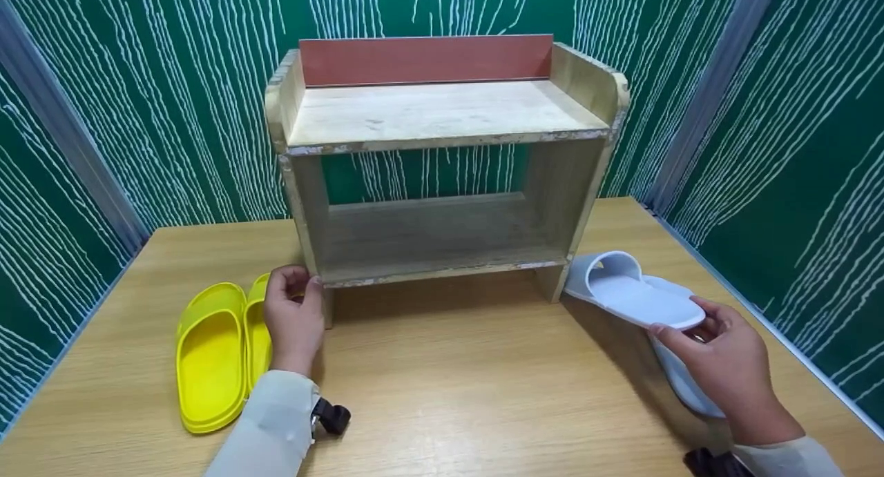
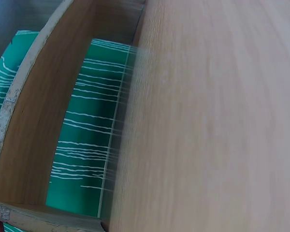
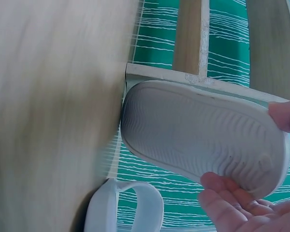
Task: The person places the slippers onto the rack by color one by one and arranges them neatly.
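My right hand [image 1: 725, 359] pinches the heel end of a pale blue-white slipper [image 1: 642, 301], thumb on one edge and fingers on the other. That slipper is tilted, its toe against the right leg of a small wooden shelf [image 1: 449, 114]; its ridged sole [image 3: 198, 135] faces the right wrist view. Its mate [image 1: 690, 384] lies on the table, partly hidden below it. At the shelf's lower left, my left hand [image 1: 293, 318] has bent fingers and a thumb on the side panel's front edge. A pair of yellow slippers [image 1: 210, 366] lies beside this hand, one partly covered by it.
The shelf has two boards and a red back strip [image 1: 428, 59]. It stands towards the back of a wooden table [image 1: 442, 394]. Green walls [image 1: 794, 152] with white drip lines enclose the back and both sides.
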A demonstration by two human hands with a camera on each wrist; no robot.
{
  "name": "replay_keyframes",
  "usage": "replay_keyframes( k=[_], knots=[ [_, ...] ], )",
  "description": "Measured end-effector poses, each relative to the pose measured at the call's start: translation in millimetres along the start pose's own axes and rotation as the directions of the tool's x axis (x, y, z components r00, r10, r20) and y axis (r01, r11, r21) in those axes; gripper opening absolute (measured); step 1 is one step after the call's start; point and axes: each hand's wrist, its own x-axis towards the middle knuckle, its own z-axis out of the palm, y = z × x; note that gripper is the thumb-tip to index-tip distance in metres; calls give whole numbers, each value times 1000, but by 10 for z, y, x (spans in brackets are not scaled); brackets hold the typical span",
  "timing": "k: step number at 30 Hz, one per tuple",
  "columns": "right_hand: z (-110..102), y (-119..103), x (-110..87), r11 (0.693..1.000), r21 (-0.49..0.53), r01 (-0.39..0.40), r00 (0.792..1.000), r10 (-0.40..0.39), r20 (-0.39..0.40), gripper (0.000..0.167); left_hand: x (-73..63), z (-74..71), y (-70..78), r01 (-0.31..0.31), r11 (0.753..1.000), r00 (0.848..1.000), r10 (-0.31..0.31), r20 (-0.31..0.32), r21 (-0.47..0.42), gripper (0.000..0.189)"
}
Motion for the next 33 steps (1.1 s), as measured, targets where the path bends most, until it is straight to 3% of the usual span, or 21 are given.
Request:
replay_keyframes(
  k=[8, 15, 20, 23, 28, 33],
  knots=[
    [7, 13, -5, 994, 105, -15, 996, 25, -88, 90, 1, 5, -6, -1, 1000, 1000, 1, 6, 4, 22],
    [15, 14, -25, 973, 225, 43, 971, 12, -240, 76, 8, 3, -17, -14, 1000, 1000, 14, -10, 0, 22],
    [-9, 2, -35, 961, 273, 38, 962, 39, -271, 74, 3, 1, 1, -3, 1000, 1000, 3, -3, -1, 22],
    [-19, -2, -32, 931, 359, 59, 952, 56, -300, 70, -1, -2, 4, -2, 1000, 1000, 2, -2, -2, 23],
    [-18, 22, -37, 856, 485, 176, 927, 22, -375, 65, -4, -2, 4, -10, 1000, 1000, 10, 0, 2, 23],
    [-17, 50, -56, 844, 478, 243, 903, -17, -429, 59, -5, 1, 6, -11, 1000, 1000, 11, 3, -2, 22]
  ],
)
